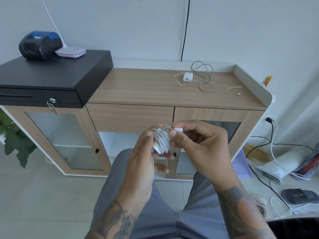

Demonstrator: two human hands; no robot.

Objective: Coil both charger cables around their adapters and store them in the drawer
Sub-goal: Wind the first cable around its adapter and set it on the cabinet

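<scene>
Head view: at lower centre the left hand (145,163) grips a coiled charger (161,141), its fingers curled round it, while the right hand (205,147) pinches the cable end (177,129). The second charger (187,77) lies uncoiled on the tabletop (146,88), upper right, above the shut drawer (131,116)

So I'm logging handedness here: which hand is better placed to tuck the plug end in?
Right hand: it already pinches the plug, while the left hand holds the coiled charger.
</scene>
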